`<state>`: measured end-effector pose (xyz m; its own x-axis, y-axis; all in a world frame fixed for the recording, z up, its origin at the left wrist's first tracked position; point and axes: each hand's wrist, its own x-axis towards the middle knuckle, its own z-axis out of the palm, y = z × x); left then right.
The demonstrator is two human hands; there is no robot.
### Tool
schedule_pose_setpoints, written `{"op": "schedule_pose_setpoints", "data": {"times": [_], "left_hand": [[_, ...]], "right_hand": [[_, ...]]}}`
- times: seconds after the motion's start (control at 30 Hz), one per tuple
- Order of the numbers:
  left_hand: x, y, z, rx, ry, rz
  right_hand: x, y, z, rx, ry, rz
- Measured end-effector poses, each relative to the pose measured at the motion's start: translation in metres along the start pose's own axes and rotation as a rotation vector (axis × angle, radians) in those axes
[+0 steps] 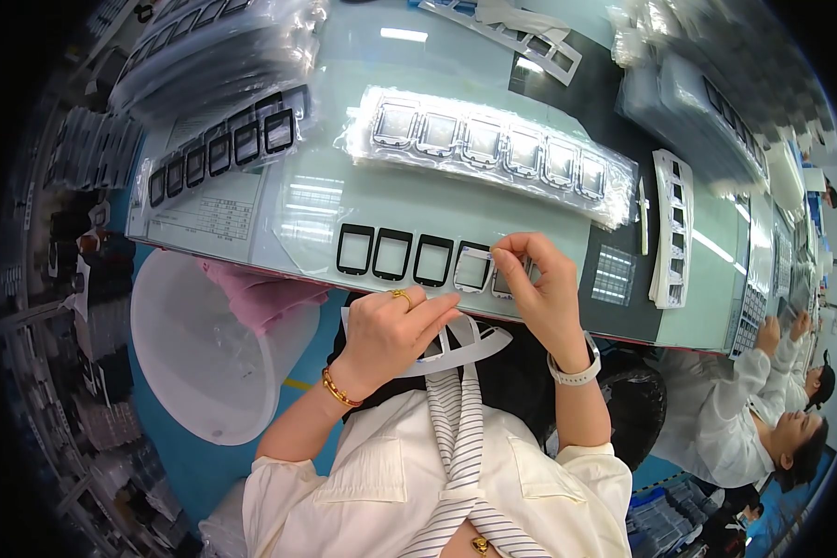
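Along the front edge of the table lie several black rectangular frames [355, 249] with clear windows, side by side in a row. On one toward the right of the row sits a thin white frame-shaped piece [475, 252]. At its upper right corner, the thumb and index finger of my right hand [547, 284] are pinched together on it. Another black frame is partly hidden behind these fingers. My left hand [388, 335] is closed on a curved white strip with cutouts [470, 352], which hangs below the table edge; the fingertips reach toward the white-edged frame.
Beyond the row, a clear plastic tray of frames [484, 139] lies across the table. More frames [219, 153] and stacked trays [223, 65] stand left, further stacks [697, 116] right. White strips [674, 228] lie right. A white bin [200, 344] stands below; co-workers [735, 418] sit right.
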<state>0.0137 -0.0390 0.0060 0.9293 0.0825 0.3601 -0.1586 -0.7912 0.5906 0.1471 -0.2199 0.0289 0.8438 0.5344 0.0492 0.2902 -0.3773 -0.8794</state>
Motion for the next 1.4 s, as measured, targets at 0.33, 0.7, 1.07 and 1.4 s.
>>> {"op": "schedule_pose_setpoints", "data": {"times": [0.33, 0.7, 1.07, 1.4], "left_hand": [[0.001, 0.001, -0.001, 0.049, 0.009, 0.015], [0.006, 0.006, 0.003, 0.109, 0.006, 0.040], [0.010, 0.015, 0.012, 0.091, -0.014, 0.060], [0.011, 0.016, 0.013, 0.046, -0.017, 0.029]], "right_hand": [[0.001, 0.000, 0.002, -0.021, 0.022, -0.034], [0.001, 0.002, 0.002, -0.039, 0.031, -0.062], [-0.001, 0.004, 0.000, -0.042, 0.013, -0.073], [0.008, 0.001, 0.003, -0.238, 0.061, -0.249]]}}
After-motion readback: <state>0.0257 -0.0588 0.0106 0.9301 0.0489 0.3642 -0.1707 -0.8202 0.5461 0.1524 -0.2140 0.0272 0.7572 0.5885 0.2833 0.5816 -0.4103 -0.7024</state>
